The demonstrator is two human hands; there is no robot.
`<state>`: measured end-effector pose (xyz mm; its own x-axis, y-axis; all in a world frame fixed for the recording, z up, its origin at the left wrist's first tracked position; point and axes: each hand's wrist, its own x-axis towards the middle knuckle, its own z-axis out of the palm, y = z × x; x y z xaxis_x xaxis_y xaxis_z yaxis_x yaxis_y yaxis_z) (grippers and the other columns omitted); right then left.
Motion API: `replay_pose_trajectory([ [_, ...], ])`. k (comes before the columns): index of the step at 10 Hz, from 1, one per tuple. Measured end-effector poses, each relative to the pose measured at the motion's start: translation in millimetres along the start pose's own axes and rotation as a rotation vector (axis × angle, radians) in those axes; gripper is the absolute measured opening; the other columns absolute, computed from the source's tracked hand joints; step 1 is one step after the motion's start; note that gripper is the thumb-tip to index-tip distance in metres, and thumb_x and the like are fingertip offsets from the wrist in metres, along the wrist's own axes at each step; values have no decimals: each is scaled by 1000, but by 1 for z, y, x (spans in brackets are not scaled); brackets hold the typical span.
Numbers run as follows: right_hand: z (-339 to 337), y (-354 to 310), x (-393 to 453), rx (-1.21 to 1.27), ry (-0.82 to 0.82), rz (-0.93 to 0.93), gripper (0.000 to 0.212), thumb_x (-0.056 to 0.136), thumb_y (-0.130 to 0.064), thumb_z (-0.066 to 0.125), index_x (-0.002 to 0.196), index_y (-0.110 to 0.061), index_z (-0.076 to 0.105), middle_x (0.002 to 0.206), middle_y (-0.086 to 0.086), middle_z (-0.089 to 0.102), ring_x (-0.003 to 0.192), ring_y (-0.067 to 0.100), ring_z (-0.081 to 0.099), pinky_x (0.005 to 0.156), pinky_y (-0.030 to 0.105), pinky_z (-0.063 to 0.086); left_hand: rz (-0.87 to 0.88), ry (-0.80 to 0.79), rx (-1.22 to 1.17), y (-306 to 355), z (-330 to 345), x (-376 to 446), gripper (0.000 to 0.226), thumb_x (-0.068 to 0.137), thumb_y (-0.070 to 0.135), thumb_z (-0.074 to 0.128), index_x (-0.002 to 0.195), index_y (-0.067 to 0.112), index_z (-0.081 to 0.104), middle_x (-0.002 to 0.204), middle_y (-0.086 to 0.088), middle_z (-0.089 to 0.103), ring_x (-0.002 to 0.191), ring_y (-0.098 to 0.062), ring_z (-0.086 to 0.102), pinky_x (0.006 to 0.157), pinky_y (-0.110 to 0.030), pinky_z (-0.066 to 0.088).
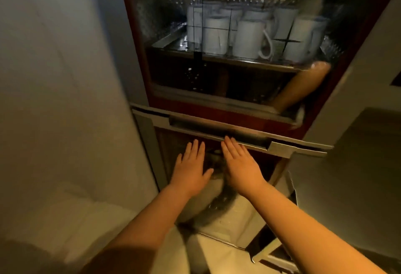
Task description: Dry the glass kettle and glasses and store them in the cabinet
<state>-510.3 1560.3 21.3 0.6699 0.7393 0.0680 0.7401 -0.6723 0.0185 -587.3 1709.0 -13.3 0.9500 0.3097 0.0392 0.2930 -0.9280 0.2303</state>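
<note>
Two hands: left hand point(191, 168) and right hand point(240, 163) both lie flat with fingers straight and together, holding nothing, palms toward the lower door point(173, 141) of the cabinet point(138, 41).
Contact: right fingertips reach the handle bar point(217, 127); whether the palms press the door glass cannot be told.
Step in hand: judged to be closing or opening the lower compartment, the storing stage.
Kettle and glasses: not made out; a blurred grey shape behind the lower door, between the hands, cannot be identified.
Upper shelf: white mugs point(249, 37) stand in rows, far above the hands.
Next move: calls for even pressure from both palms, fingers kept off the door edge.
</note>
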Motion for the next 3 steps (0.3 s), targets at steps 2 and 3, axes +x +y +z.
replay_pose_trajectory([
  [2,-18,12,-15,226,-143,-37,68,95,-43,45,151,-19,14,159,3,4,145,20,7,115,35,10,-172,51,59,29,-18,-43,77,94,56,36,152,23,-3,160,-2,-9,146,-21,-6,116,-44,8],
  [3,-31,7,-28,244,-175,-133,69,94,-42,47,151,-20,12,159,3,4,145,20,6,115,34,12,-223,40,104,39,-36,-67,76,95,56,34,152,22,-4,160,-4,-10,146,-23,-7,116,-46,8],
])
